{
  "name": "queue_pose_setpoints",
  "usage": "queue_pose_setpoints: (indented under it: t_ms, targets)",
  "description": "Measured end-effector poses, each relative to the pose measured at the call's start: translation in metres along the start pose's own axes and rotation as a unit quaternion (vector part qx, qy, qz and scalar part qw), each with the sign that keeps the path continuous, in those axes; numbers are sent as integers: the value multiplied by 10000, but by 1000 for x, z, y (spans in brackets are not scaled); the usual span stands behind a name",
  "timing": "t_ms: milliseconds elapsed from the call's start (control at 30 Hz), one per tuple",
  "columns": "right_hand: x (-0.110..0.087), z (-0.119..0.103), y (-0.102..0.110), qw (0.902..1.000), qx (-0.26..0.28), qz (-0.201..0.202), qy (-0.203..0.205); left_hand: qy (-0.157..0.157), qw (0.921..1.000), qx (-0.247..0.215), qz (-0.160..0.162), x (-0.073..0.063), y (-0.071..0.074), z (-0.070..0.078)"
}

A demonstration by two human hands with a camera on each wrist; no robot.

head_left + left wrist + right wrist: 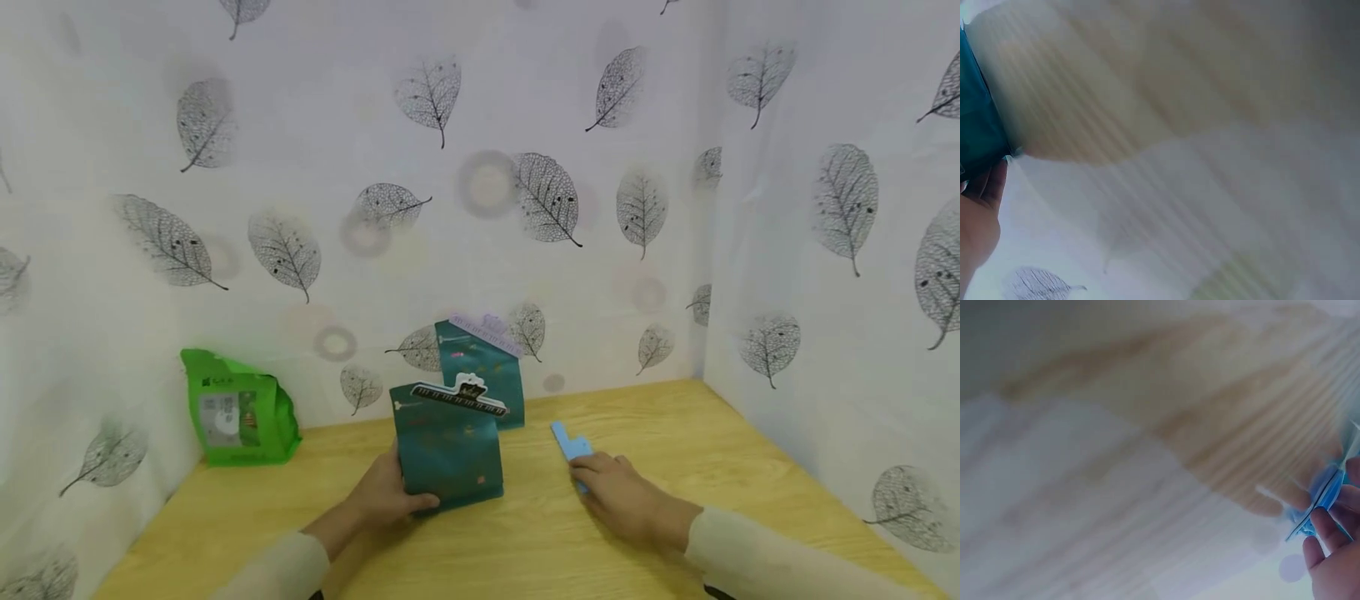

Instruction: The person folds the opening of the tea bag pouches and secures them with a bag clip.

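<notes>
My left hand (386,490) grips a dark teal pouch (448,458) by its lower left corner, with the thumb across the front. Along the pouch's top runs a black and white bag clip (461,395) with a piano-key pattern, slanting down to the right. The left wrist view catches only an edge of the pouch (979,112). To the right, my right hand (618,497) holds a light blue bag clip (573,446) low at the tabletop, its lower part hidden under the fingers. In the right wrist view, fingers lie around the blue clip (1325,494).
A second teal pouch (483,379) with a lavender clip (486,335) stands behind the held one, near the back wall. A bright green bag (243,412) stands at the back left. Leaf-patterned sheeting (487,275) encloses the wooden table (525,554) at the back and sides.
</notes>
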State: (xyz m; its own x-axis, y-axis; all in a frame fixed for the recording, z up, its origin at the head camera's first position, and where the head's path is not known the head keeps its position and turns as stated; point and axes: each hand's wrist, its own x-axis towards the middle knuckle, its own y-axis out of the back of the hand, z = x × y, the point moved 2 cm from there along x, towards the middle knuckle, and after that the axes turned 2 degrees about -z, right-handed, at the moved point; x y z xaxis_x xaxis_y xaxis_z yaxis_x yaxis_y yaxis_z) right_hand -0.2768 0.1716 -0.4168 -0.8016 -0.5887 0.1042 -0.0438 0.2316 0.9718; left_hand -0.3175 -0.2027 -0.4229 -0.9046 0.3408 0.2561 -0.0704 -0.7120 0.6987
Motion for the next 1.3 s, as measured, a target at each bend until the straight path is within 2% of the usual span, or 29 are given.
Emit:
queue_pose_setpoints:
  t_ms: [133,267,433,667,833,900,1033,1167,1300]
  targets:
    - [-2,0,1,9998,-84,78,168,329,9992,149,143,-5,13,-11]
    - [-5,2,3,9994,-26,268,219,444,9980,398,219,-6,25,-20]
    - [-11,7,2,9991,-65,350,247,527,9961,669,226,-5,40,-36]
    - [-18,12,2,9989,-105,381,243,452,9937,985,289,2,65,-59]
    - [-21,12,9,9984,-178,445,308,558,9960,690,144,7,80,-62]
    - [-20,12,11,9980,-215,507,316,610,9965,556,90,9,82,-63]
    - [-19,11,11,9962,-450,620,407,794,9949,612,140,13,81,-65]
    - [-21,11,9,9946,-654,654,471,1019,9894,978,325,16,72,-68]
    - [-22,12,9,9912,-901,748,610,1038,9824,1393,692,23,67,-69]
